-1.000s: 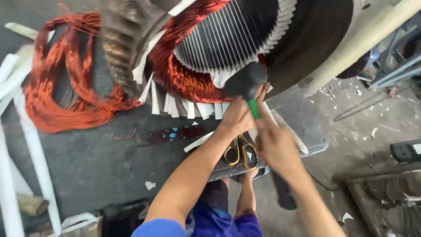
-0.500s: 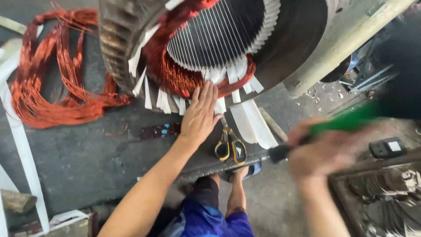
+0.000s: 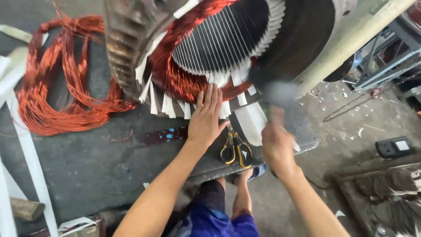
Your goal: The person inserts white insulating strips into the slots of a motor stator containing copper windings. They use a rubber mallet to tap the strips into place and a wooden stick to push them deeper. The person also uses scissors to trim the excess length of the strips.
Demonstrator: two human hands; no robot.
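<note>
1. Knee and bare foot (image 3: pixel 242 184) at the bottom of the frame, under the bench edge; seated close so that both arms reach the work.
2. Right hand (image 3: pixel 277 147) raised over the bench corner, fingers closed round a handle; blurred dark mallet head (image 3: pixel 275 90) above it, in front of the winding. Grip low on the handle, likely for swing.
3. Yellow-handled scissors (image 3: pixel 236 149) flat on the bench, between the two hands, blades pointing away; kept within quick reach.
4. Left hand (image 3: pixel 206 120) laid flat, fingers straight and together, tips pressed on the copper winding (image 3: pixel 184 83) and the white insulation strips (image 3: pixel 173 105) at the lower rim of the stator; holding nothing, apparently steadying the coil end beside the strike point.
5. Dark bench top (image 3: pixel 87 166), with a blue-and-red smear just left of the left wrist.
6. Stator (image 3: pixel 228 39), large, lying on its side with the open bore facing the camera; slotted core lined with white paper, copper bulging out at the lower edge.
7. Loose hank of copper wire (image 3: pixel 57 87) piled at far left, well apart from both hands.
8. Black handheld device (image 3: pixel 394 147) on the littered floor at right; chain (image 3: pixel 346 107) beyond it.
</note>
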